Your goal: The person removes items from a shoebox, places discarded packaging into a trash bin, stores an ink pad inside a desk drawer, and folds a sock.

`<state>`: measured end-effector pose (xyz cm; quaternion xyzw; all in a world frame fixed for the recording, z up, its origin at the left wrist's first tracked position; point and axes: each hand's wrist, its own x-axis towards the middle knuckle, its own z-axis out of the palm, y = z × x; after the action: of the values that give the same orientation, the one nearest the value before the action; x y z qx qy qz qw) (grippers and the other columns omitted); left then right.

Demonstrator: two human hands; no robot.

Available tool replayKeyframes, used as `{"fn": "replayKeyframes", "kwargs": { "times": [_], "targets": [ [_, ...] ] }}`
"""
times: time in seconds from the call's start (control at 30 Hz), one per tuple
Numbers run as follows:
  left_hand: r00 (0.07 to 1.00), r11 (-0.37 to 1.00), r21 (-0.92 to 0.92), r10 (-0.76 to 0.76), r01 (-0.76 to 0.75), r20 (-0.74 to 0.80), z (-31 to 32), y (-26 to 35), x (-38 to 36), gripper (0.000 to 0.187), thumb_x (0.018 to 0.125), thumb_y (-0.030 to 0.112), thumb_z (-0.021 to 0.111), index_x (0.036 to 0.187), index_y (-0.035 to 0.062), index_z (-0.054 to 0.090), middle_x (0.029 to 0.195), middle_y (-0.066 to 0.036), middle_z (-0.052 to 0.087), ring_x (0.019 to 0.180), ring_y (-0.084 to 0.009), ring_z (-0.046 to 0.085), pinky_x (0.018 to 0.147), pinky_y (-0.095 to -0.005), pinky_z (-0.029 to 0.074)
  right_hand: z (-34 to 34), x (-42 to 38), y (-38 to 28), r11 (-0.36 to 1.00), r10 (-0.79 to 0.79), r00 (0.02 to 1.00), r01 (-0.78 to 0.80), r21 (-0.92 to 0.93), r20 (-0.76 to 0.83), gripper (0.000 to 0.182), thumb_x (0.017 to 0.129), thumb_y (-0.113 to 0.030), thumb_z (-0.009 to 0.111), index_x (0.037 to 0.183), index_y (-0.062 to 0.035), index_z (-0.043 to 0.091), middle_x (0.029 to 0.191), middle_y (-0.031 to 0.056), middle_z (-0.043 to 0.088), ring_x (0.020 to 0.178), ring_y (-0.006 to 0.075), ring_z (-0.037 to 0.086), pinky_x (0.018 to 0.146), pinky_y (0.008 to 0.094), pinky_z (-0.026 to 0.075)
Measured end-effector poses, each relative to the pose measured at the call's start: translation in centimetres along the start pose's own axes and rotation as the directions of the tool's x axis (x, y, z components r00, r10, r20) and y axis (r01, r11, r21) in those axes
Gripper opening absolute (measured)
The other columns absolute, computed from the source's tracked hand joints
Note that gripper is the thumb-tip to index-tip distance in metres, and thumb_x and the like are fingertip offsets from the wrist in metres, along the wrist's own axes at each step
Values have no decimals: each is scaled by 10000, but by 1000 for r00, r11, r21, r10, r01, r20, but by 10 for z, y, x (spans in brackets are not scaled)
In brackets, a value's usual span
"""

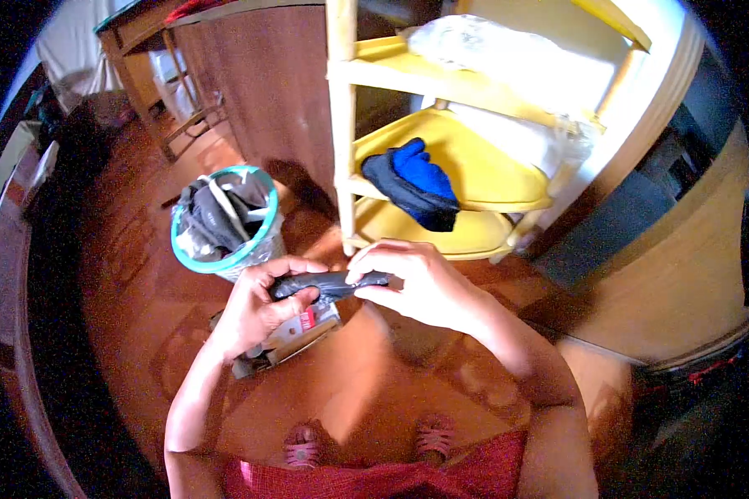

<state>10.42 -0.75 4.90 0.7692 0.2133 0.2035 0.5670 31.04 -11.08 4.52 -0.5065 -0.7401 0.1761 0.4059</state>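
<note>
A dark, rolled or folded bundle [329, 285] with a slight sheen is held level between both hands in front of the body. My left hand [266, 303] grips its left end, thumb below and fingers above. At the right end, my right hand [404, 283] pinches it between thumb and fingers. Below the bundle, an open box [295, 337] with a red-and-white label sits low near the floor, partly hidden by my left hand.
A teal-rimmed basket [189, 264] full of dark items stands at the left. Ahead is a yellow shelf rack [344, 141] with a blue-and-black cloth [420, 179] and a plastic-wrapped item [474, 41]. A wooden table [129, 71] stands back left; two sandalled feet are below.
</note>
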Motion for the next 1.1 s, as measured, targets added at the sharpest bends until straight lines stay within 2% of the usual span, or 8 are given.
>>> {"fn": "replayKeyframes", "kwargs": {
  "times": [0.2,0.33,0.53,0.57,0.7,0.8,0.93,1.1],
  "targets": [
    [998,976,-214,21,-33,-54,53,-2,43,355,791,120,671,1086,-2,516,743,-16,564,588,-68,505,580,-198,440,-94,-48,35,864,437,883,-358,353,-172,148,775,-36,657,898,1,583,840,62,631,779,111,590,690,243,473],
    [999,977,-208,34,-40,-35,73,-19,38,317,828,128,633,1092,2,510,804,-22,567,659,-81,528,621,-212,450,-168,-77,144,831,316,504,-556,-22,-804,230,719,-48,678,930,-8,594,778,95,640,724,172,620,684,277,486],
    [933,870,-348,-355,349,47,69,-79,10,356,858,184,602,1147,13,486,779,-10,566,660,-77,531,584,-204,439,-168,-81,189,618,258,472,-751,-231,-843,181,654,-98,684,788,-5,605,713,136,603,693,278,595,659,365,462],
    [956,914,-296,-295,279,-9,57,-90,5,384,864,217,592,1170,13,480,821,-29,589,679,-82,536,583,-209,444,-173,-77,178,317,428,577,-817,-483,-696,195,742,-168,653,859,-20,605,808,104,635,758,200,608,698,340,476],
    [866,938,-225,-334,266,-372,3,-120,-37,336,889,207,552,1153,5,497,927,-71,608,734,-107,556,625,-236,450,-163,-67,142,304,390,560,-828,-471,-731,456,789,-303,610,1122,-1,529,1062,176,569,998,294,543,875,418,410],
    [679,936,-317,-333,154,-654,-22,-154,-81,290,883,141,536,1134,-1,509,918,-71,610,782,-118,561,665,-243,443,-120,-56,71,496,-245,763,-431,-754,-598,171,839,-15,531,1005,-12,572,993,127,595,915,265,574,800,330,458],
    [567,923,85,-156,375,-809,-36,-207,-121,273,827,72,566,1081,-24,539,946,-102,626,863,-154,585,738,-280,457,-22,-11,53,862,-21,989,-55,-504,-145,157,797,-11,558,950,-21,594,957,131,589,847,252,584,762,319,464],
    [567,935,7,-209,354,-797,-25,-251,-136,259,767,22,616,1024,37,593,891,-92,626,801,-167,576,707,-286,462,129,22,116,958,259,858,-168,-233,444,233,776,-29,550,1005,-25,591,962,170,602,883,310,589,772,368,471]
  ]
}}
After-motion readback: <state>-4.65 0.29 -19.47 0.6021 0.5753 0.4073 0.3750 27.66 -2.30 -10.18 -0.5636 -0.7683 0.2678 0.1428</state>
